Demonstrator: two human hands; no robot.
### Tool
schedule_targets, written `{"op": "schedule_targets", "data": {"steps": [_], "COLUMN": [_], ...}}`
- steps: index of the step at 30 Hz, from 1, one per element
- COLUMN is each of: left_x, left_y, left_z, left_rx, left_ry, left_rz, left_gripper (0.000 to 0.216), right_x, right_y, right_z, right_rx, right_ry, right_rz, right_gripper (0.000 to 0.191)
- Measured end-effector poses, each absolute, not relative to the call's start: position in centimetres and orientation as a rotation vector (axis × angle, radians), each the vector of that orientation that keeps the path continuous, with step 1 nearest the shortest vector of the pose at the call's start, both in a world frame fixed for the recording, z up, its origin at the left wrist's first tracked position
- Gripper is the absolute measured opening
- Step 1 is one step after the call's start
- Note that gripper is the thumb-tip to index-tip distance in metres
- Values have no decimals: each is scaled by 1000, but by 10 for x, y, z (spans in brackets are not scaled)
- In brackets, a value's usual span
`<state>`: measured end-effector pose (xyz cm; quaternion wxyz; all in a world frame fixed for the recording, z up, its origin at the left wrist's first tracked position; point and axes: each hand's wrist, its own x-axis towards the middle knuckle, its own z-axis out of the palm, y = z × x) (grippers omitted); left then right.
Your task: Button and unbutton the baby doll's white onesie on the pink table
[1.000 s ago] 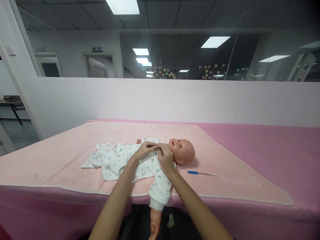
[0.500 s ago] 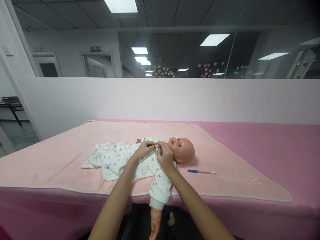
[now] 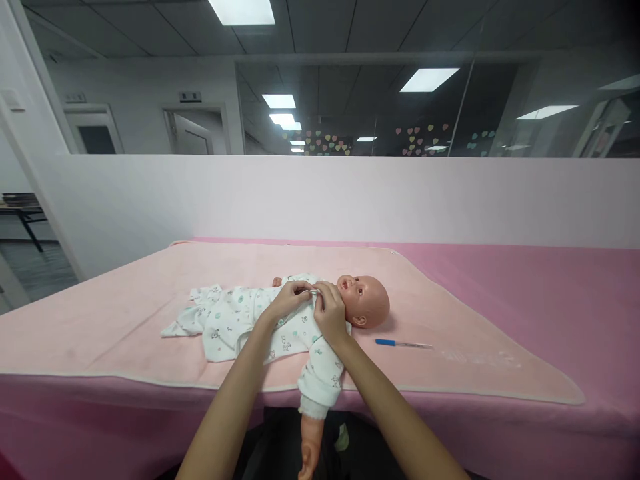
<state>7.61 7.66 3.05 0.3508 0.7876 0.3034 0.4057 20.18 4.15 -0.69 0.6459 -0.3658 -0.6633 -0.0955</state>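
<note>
A baby doll (image 3: 367, 301) lies on its back with its head to the right, dressed in a white printed baby outfit (image 3: 225, 327). At the upper chest, my left hand (image 3: 291, 299) pinches the front edge of the outfit. My right hand (image 3: 330, 312) grips the same edge close to the doll's chin, its fingertips meeting those of the left. Whatever fastener lies between the fingers is hidden. One sleeved doll arm (image 3: 320, 380) hangs over the near table edge, below my right wrist. The outfit's leg end spreads flat to the left.
A peach-pink mat (image 3: 135, 300) lies under the doll on a table with a pink cover (image 3: 575, 300). Right of the doll lies a blue-capped pen (image 3: 400, 343), with a thin clear plastic wrapper (image 3: 480, 359) beyond it. A white wall (image 3: 350, 200) with glass above borders the far side.
</note>
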Motion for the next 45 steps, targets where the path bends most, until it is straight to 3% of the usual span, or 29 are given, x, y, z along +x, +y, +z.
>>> {"op": "schedule_targets", "data": {"steps": [26, 45], "left_x": [77, 78], "left_y": [72, 68], "left_z": [30, 33], "left_rx": [2094, 2096], "left_ry": [818, 795], "left_rz": [1087, 1062], "left_gripper": [26, 18], "right_x": [203, 202], "right_y": [44, 33], "right_z": [-8, -3], "right_rx": [-881, -814], "right_ry": [-1503, -1631], "right_rz": [-193, -301], "right_gripper": [31, 28]}}
